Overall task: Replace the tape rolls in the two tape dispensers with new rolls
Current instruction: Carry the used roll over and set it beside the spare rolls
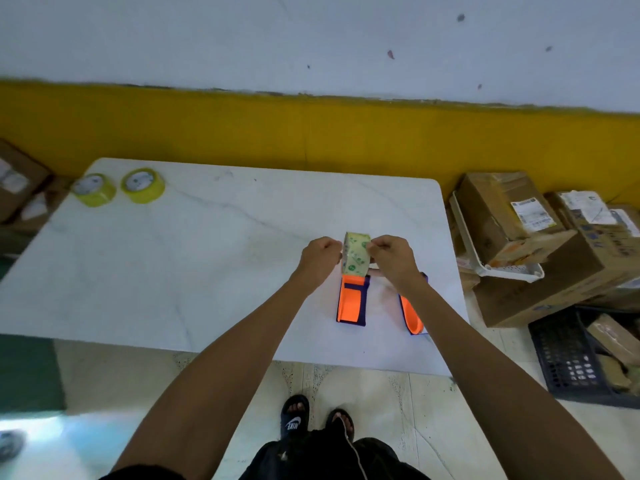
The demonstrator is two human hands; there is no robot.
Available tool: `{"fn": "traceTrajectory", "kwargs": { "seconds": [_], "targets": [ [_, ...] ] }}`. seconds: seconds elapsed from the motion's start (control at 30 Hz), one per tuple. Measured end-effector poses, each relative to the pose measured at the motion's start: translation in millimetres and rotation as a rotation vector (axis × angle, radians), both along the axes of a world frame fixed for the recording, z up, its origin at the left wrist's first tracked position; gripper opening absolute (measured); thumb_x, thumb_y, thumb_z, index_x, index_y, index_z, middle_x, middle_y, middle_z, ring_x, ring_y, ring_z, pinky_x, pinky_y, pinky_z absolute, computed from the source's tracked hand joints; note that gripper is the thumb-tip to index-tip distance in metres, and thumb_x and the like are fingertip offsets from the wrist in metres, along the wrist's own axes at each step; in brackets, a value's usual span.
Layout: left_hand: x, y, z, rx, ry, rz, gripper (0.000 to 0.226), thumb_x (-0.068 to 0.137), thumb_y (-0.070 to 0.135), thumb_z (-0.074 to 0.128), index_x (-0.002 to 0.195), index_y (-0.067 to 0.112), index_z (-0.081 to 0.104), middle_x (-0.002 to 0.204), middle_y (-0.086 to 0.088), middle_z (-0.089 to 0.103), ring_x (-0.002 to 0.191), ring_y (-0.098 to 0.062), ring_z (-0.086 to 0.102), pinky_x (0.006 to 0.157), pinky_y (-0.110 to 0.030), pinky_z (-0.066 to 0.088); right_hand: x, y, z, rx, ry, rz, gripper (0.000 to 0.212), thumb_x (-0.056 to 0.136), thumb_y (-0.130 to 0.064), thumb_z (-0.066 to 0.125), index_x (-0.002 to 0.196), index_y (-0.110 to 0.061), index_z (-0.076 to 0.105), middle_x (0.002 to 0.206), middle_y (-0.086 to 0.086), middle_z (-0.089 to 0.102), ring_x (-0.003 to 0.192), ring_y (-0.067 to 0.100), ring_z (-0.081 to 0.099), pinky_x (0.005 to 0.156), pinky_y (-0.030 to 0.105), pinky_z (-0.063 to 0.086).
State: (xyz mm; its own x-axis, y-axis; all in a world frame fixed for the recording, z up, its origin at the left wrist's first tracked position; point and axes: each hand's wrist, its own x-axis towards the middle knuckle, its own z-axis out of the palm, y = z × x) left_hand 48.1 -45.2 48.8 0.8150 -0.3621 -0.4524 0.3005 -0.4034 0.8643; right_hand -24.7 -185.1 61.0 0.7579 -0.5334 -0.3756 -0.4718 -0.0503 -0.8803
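Observation:
A pale tape roll with green print (pixel 356 253) stands on edge above the near right part of the white table (pixel 207 244). My left hand (pixel 320 258) grips its left side and my right hand (pixel 393 256) grips its right side. Directly below the roll lies an orange and dark blue tape dispenser (pixel 351 303). A second orange and blue dispenser (pixel 411 315) lies to its right, partly hidden by my right forearm. Two yellow tape rolls (pixel 94 189) (pixel 142 185) lie flat at the table's far left corner.
Stacked cardboard boxes (pixel 540 244) and a white tray (pixel 491 258) crowd the floor right of the table. A black crate (pixel 571 362) sits below them. More boxes (pixel 17 181) stand at the far left. A yellow-banded wall runs behind the table.

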Motion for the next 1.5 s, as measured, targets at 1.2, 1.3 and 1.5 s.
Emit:
{"fn": "traceTrajectory", "kwargs": {
  "seconds": [1.2, 1.3, 1.5],
  "targets": [
    [113, 327, 33, 0.011, -0.166, 0.386, 0.017, 0.07, 0.024, 0.047, 0.07, 0.012, 0.06, 0.099, -0.027, 0.067, 0.096, -0.042, 0.067, 0.083, -0.061, 0.055, 169, 324, 28, 0.052, -0.169, 0.455, 0.011, 0.093, -0.012, 0.06, 0.085, -0.004, 0.062, 0.097, 0.022, 0.07, 0.089, 0.034, 0.073, 0.069, 0.042, 0.063],
    [130, 331, 31, 0.006, -0.168, 0.353, 0.015, 0.07, 0.024, 0.047, 0.07, 0.012, 0.057, 0.084, -0.017, 0.062, 0.081, -0.03, 0.063, 0.082, -0.06, 0.056, 184, 329, 26, 0.05, -0.149, 0.428, 0.011, 0.093, -0.011, 0.059, 0.093, 0.0, 0.063, 0.097, 0.021, 0.069, 0.089, 0.033, 0.073, 0.067, 0.04, 0.062],
    [182, 337, 17, 0.02, -0.131, 0.323, 0.015, 0.071, 0.023, 0.046, 0.071, 0.013, 0.057, 0.084, -0.014, 0.061, 0.078, -0.026, 0.059, 0.08, -0.059, 0.056, 233, 335, 10, 0.049, -0.115, 0.396, 0.019, 0.092, -0.011, 0.06, 0.102, 0.004, 0.064, 0.1, 0.023, 0.07, 0.089, 0.033, 0.073, 0.069, 0.042, 0.063]
  ]
}}
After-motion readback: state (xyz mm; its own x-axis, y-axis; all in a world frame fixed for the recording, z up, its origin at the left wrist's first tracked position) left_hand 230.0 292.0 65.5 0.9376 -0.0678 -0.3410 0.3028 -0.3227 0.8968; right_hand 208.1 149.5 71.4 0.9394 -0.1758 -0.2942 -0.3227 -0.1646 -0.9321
